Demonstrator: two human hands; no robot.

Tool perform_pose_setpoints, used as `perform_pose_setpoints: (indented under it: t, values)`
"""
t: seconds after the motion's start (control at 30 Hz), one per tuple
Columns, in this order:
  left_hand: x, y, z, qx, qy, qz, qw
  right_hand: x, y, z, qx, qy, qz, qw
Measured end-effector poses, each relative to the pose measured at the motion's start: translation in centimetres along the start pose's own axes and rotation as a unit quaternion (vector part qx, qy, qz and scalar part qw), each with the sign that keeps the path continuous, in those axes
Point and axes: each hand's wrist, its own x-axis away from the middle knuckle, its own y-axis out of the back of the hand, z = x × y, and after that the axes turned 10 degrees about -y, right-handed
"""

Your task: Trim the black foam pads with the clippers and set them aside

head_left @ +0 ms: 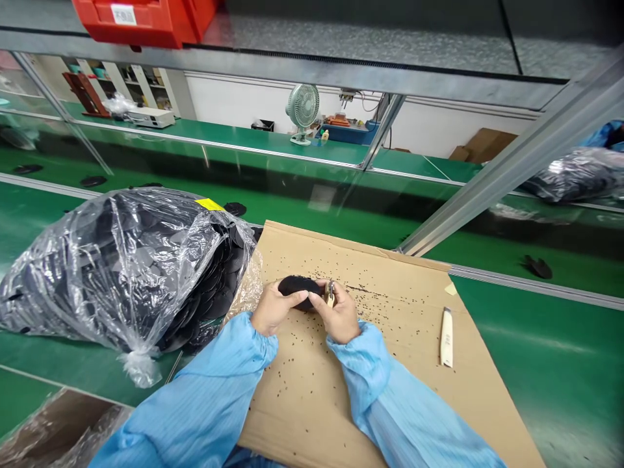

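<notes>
Both my hands grip a black, flat, rounded pad (295,284) above a cardboard sheet (351,390). My left hand (270,308) pinches its left end, thumb on top. On its right side, the thumb and fingers of my right hand (342,317) are closed on the pad's edge. Tucked in that same hand is a small tool (331,294) with a metal end and a cream handle; its exact kind I cannot make out. Small black specks lie scattered over the cardboard around my hands. To the right lies a cream-handled cutter (446,337), apart from both hands.
A clear plastic bag (112,260) full of black discs bulges at the left, its open side by the cardboard. A metal post (487,175) slants up at the right. Overhead, a shelf (390,88) carries a red bin (146,19). A fan (303,107) stands on the far bench.
</notes>
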Motion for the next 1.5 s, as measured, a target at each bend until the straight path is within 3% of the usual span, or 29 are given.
perform_pose_setpoints:
  t: [0.13,0.27,0.53,0.63,0.83,1.0,1.17,1.5]
  values:
    - [0.2,-0.1,-0.1,0.002,0.000,-0.004,1.000,-0.1,0.0,0.4,-0.059,-0.038,0.014,0.997]
    - [0.3,-0.3,0.0,0.031,0.003,0.006,0.999,0.1,-0.4,0.4,-0.038,-0.024,-0.010,0.999]
    - [-0.5,0.2,-0.4,0.138,0.141,-0.049,0.979,1.4,-0.8,0.7,-0.009,0.114,0.001,0.993]
    - [-0.5,0.3,-0.7,0.148,0.164,-0.032,0.975,1.5,-0.8,0.9,0.033,0.163,-0.024,0.986]
    - [-0.1,0.3,-0.5,0.145,0.185,0.020,0.972,1.5,-0.9,0.8,0.055,0.182,-0.055,0.980]
    - [0.1,0.3,-0.5,0.127,0.191,0.043,0.972,1.6,-0.7,1.1,0.073,0.201,-0.056,0.975]
    - [0.6,0.0,-0.6,0.077,0.152,0.053,0.984,1.7,-0.4,1.1,0.078,0.213,-0.055,0.972]
    - [0.8,-0.5,-0.3,0.057,0.128,0.030,0.990,1.7,-0.8,0.8,0.058,0.193,-0.086,0.976]
